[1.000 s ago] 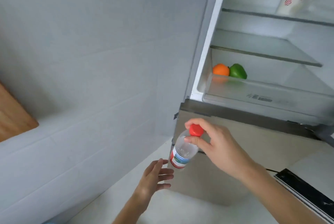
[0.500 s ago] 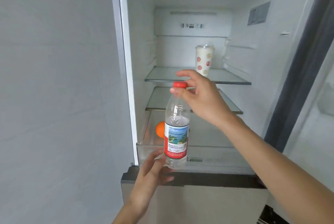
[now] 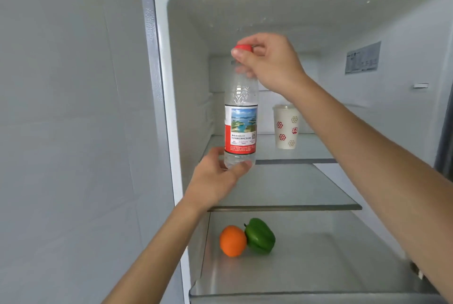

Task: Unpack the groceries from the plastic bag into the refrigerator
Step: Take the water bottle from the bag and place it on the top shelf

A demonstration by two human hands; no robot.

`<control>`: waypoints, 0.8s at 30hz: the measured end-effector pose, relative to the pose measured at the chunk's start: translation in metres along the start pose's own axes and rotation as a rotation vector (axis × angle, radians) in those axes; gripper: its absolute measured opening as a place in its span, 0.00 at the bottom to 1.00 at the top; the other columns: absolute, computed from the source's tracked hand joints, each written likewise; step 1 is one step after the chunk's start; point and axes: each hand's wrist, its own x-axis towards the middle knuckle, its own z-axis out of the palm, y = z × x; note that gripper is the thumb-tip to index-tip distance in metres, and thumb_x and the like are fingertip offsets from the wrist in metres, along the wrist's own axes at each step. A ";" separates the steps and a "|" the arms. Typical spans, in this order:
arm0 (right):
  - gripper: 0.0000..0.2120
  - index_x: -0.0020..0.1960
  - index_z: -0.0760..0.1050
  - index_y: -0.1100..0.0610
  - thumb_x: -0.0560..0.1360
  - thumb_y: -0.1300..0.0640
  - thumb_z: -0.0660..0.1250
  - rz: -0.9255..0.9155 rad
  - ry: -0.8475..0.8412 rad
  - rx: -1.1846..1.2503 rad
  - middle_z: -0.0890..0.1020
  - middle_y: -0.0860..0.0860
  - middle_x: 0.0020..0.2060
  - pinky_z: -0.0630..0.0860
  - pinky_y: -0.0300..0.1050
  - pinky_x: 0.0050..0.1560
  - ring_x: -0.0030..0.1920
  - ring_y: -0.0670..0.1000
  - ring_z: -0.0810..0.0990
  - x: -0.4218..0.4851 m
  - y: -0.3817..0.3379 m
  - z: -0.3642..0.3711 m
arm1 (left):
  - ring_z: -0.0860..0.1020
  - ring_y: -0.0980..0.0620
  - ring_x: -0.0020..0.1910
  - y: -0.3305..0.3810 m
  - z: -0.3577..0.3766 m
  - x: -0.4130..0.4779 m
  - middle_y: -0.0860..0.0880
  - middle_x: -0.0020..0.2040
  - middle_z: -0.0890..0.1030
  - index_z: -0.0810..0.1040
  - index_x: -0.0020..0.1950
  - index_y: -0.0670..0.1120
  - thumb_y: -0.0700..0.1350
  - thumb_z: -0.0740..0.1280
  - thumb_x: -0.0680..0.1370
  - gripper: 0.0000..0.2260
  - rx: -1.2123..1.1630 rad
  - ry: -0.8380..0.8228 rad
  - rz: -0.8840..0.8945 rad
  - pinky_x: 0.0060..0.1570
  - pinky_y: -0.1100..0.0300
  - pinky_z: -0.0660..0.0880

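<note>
A clear water bottle (image 3: 240, 129) with a red cap and a red-and-blue label hangs upright in front of the open refrigerator (image 3: 171, 97). My right hand (image 3: 272, 64) pinches it at the cap and neck. My left hand (image 3: 215, 181) cups its base from below and the left. The bottle is level with the upper glass shelf (image 3: 294, 160), at its left front. A white cup (image 3: 286, 127) with red and gold flower marks stands on that shelf, behind and to the right of the bottle.
An orange (image 3: 232, 240) and a green bell pepper (image 3: 260, 235) lie side by side in the clear bottom drawer (image 3: 306, 295). A second glass shelf (image 3: 289, 207) sits between drawer and upper shelf. A grey tiled wall (image 3: 73, 120) fills the left.
The bottle has risen from below the fridge compartment up to the top shelf's height. My left hand has come up and closed around its base. The view has tilted upward.
</note>
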 end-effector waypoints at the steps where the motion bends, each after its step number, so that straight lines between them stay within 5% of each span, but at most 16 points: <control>1: 0.12 0.58 0.79 0.61 0.76 0.58 0.71 0.008 0.002 -0.019 0.84 0.59 0.52 0.74 0.29 0.33 0.44 0.54 0.86 0.012 0.008 0.004 | 0.81 0.52 0.49 -0.003 0.002 0.017 0.51 0.52 0.82 0.73 0.62 0.50 0.57 0.72 0.73 0.22 0.078 0.040 0.020 0.48 0.58 0.78; 5: 0.15 0.60 0.78 0.62 0.75 0.58 0.72 0.017 0.003 -0.088 0.83 0.60 0.53 0.81 0.37 0.45 0.49 0.56 0.85 0.050 0.046 0.024 | 0.77 0.50 0.47 -0.012 0.014 0.069 0.49 0.51 0.81 0.75 0.59 0.48 0.60 0.71 0.72 0.22 0.296 0.132 0.043 0.45 0.61 0.71; 9: 0.18 0.62 0.77 0.58 0.75 0.54 0.72 0.009 -0.077 -0.234 0.84 0.55 0.53 0.77 0.46 0.59 0.52 0.53 0.83 0.071 0.080 0.036 | 0.77 0.48 0.48 -0.024 0.025 0.109 0.46 0.53 0.76 0.79 0.57 0.48 0.62 0.71 0.70 0.23 0.419 0.143 0.034 0.49 0.60 0.74; 13: 0.17 0.59 0.76 0.58 0.74 0.51 0.73 0.038 -0.069 -0.307 0.83 0.57 0.53 0.77 0.49 0.59 0.54 0.55 0.82 0.092 0.111 0.038 | 0.78 0.46 0.43 -0.029 0.032 0.138 0.45 0.43 0.80 0.81 0.53 0.47 0.59 0.73 0.70 0.19 0.407 0.111 -0.014 0.42 0.61 0.72; 24: 0.23 0.66 0.75 0.57 0.73 0.54 0.74 0.077 -0.141 -0.410 0.82 0.57 0.58 0.76 0.48 0.60 0.55 0.56 0.81 0.114 0.159 0.037 | 0.81 0.44 0.52 -0.042 0.048 0.193 0.46 0.51 0.84 0.80 0.56 0.48 0.56 0.74 0.69 0.20 0.490 0.178 -0.092 0.49 0.57 0.77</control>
